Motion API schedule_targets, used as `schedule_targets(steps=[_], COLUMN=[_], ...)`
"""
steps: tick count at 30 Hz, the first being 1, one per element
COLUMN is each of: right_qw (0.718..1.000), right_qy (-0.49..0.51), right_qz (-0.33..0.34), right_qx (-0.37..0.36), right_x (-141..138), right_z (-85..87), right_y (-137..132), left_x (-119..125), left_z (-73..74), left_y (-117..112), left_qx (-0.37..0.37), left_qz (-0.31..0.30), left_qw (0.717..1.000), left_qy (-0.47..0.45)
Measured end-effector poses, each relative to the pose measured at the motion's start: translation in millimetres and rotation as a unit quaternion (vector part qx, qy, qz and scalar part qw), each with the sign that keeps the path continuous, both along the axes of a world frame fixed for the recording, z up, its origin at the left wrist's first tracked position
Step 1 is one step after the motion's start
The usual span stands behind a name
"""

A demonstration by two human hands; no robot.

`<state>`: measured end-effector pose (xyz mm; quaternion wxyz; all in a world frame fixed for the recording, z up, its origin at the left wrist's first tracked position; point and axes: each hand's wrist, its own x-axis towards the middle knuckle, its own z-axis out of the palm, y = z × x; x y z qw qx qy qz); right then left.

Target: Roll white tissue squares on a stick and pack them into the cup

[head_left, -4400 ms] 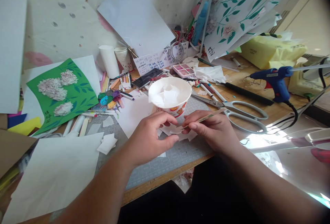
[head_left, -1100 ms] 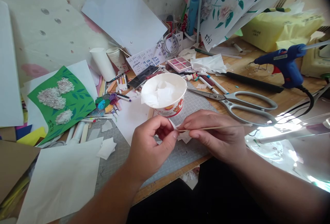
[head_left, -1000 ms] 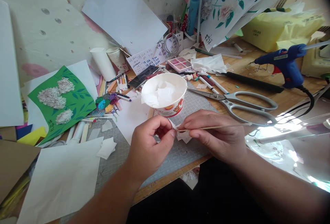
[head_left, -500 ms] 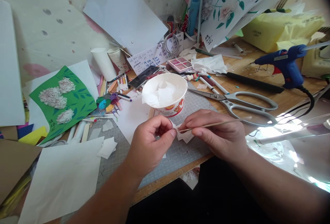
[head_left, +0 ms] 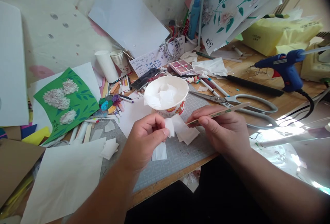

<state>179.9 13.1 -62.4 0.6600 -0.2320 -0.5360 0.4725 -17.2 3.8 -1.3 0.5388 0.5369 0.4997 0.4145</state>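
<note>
Grey gridding covers the cutting mat [head_left: 185,158] beneath the person's fingers; under it is a wooden desk [head_left: 242,68], and well beyond the fingertips rises a pale, spotted wall covering [head_left: 64,7]. The left hand [head_left: 145,140] has thumb and forefinger pinched on a thin white slip [head_left: 170,125]. The right hand [head_left: 224,131] has its fingers closed on a flat wooden stick [head_left: 227,111], slanting up to the right. Angular tissue scraps [head_left: 188,134] lie between the two sets of fingertips. Just past the left fingers stands a round paper bowl [head_left: 180,109], crumpled white tissue [head_left: 167,95] inside. Metal scissors [head_left: 232,100] lie beyond the right fingers, one handle loop partly covered by that hand. The left hand's other fingers are curled and partly hidden; whether the stick's near tip touches the scraps is hard to tell. Well right of all the fingers, a blue glue gun [head_left: 288,67] has its translucent rod cut off at the edge of view.
</note>
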Motion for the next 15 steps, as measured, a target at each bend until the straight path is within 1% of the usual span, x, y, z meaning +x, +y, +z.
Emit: schedule_targets(steps=[3,4,6,8,9,10,12,13,14,15], right_qw=[0.998,0.997,0.994,0.993,0.992,0.993,0.994,0.995,0.996,0.996], right_qy=[0.04,0.051,0.07,0.085,0.087,0.087,0.078,0.069,0.06,0.051], right_qz=[-0.007,-0.011,-0.013,-0.012,-0.012,-0.012,-0.013,-0.015,-0.016,-0.017], right_qx=[-0.046,-0.061,-0.081,-0.086,-0.085,-0.084,-0.081,-0.076,-0.071,-0.066], right_x=[0,0,-1,-3,-4,-4,-5,-5,-5,-5], right_z=[-0.1,0.6,2.3,3.6,3.8,3.6,2.3,1.3,0.2,-0.7], right_y=[2,3,3,4,4,4,3,3,2,2], left_x=[-7,-9,-10,-10,-9,-9,-7,-7,-6,-6], left_z=[3.6,4.1,3.6,1.1,-0.5,-2.0,-4.6,-5.4,-5.8,-5.9], left_y=[4,6,12,19,23,25,27,26,23,19], left_qx=[0.029,0.046,0.087,0.13,0.151,0.172,0.187,0.198,0.219,0.257], left_qz=[0.03,0.055,0.125,0.193,0.214,0.221,0.189,0.173,0.164,0.166], left_qw=[0.999,0.997,0.987,0.971,0.965,0.96,0.958,0.953,0.943,0.927], left_qy=[-0.029,-0.043,-0.06,-0.046,-0.02,0.014,0.105,0.151,0.19,0.216])
